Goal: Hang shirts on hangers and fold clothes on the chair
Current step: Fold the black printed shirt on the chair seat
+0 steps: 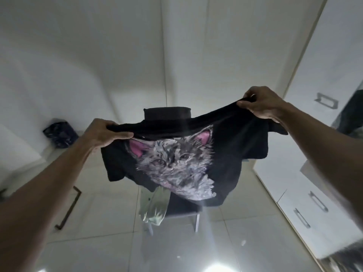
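Gripping the shirt (176, 154) at both ends, my left hand (104, 134) and right hand (261, 104) curl their fingers tightly round its bunched edge above the chair (167, 112).

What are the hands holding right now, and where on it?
Both hold the black cat-print T-shirt by its top edge: left hand at one end, right hand at the other.
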Demonstrator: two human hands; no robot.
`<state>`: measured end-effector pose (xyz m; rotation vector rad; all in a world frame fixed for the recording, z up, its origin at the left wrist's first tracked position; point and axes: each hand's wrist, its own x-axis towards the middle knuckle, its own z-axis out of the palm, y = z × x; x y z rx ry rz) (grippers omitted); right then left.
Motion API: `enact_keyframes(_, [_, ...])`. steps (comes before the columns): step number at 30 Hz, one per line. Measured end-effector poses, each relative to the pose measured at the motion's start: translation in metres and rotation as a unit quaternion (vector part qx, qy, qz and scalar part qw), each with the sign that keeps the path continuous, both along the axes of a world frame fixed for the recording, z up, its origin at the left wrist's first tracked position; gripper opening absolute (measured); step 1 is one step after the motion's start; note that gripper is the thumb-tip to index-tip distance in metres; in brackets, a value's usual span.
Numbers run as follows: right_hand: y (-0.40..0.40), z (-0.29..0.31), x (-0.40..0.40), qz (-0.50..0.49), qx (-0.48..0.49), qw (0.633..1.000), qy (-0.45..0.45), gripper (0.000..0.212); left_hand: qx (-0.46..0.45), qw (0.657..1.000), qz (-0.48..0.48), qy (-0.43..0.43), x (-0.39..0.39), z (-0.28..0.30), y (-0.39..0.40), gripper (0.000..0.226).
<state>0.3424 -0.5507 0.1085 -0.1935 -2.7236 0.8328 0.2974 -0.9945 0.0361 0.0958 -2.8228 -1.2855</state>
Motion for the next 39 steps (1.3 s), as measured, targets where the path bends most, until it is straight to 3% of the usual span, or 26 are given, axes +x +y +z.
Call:
enact_keyframes(3, [0.012, -0.006, 0.039, 0.002, 0.02, 1.0, -0.004, 0.018, -0.005, 0.997, 0.046, 0.058, 0.046, 0.01, -0.005, 0.04])
enact_keyframes(7, [-0.002, -0.013, 0.074, 0.048, 0.01, 0.998, -0.028, 0.009, -0.016, 0.992, 0.061, 0.111, 0.093, 0.023, 0.001, 0.021])
enact_keyframes(10, [-0.019, -0.012, 0.098, 0.132, 0.022, 0.987, -0.084, 0.026, -0.008, 0.991, 0.073, 0.111, 0.114, 0.033, -0.005, 0.015])
enact_keyframes(14, [-0.028, -0.006, 0.113, 0.162, 0.108, 0.973, -0.125, 0.018, 0.015, 0.995, 0.052, 0.079, 0.132, 0.04, -0.022, 0.016])
enact_keyframes(16, [-0.03, -0.001, 0.114, 0.15, 0.051, 0.983, -0.095, 0.02, 0.02, 0.999, 0.012, 0.041, 0.14, 0.043, -0.03, 0.021])
enact_keyframes(19, [-0.04, -0.003, 0.115, 0.155, -0.162, 0.972, -0.073, 0.02, 0.006, 1.0, -0.028, -0.003, 0.146, 0.049, -0.044, 0.02])
enact_keyframes(21, [-0.051, -0.009, 0.114, 0.172, -0.192, 0.964, -0.068, 0.025, 0.019, 0.998, -0.041, -0.034, 0.145, 0.053, -0.055, 0.032])
enact_keyframes(24, [-0.06, -0.006, 0.116, 0.2, -0.007, 0.973, -0.117, 0.029, 0.021, 0.994, -0.072, -0.074, 0.147, 0.062, -0.062, 0.044])
enact_keyframes(26, [-0.06, -0.003, 0.113, 0.178, 0.071, 0.978, -0.078, 0.024, -0.005, 0.992, -0.086, -0.087, 0.148, 0.066, -0.067, 0.06])
enact_keyframes(29, [-0.053, -0.002, 0.11, 0.144, -0.022, 0.989, -0.001, 0.022, -0.043, 0.991, -0.098, -0.086, 0.149, 0.06, -0.074, 0.087])
enact_keyframes(31, [-0.054, -0.008, 0.11, 0.141, -0.023, 0.99, 0.013, 0.022, -0.032, 0.993, -0.088, -0.065, 0.151, 0.053, -0.074, 0.078])
enact_keyframes(35, [-0.048, -0.018, 0.114, 0.122, -0.05, 0.99, 0.043, 0.025, -0.01, 0.996, -0.073, -0.044, 0.166, 0.046, -0.057, 0.031])
enact_keyframes(39, [-0.036, -0.025, 0.126, 0.095, -0.019, 0.992, 0.078, 0.023, -0.08, 0.996, -0.048, 0.003, 0.17, 0.039, -0.052, 0.026])
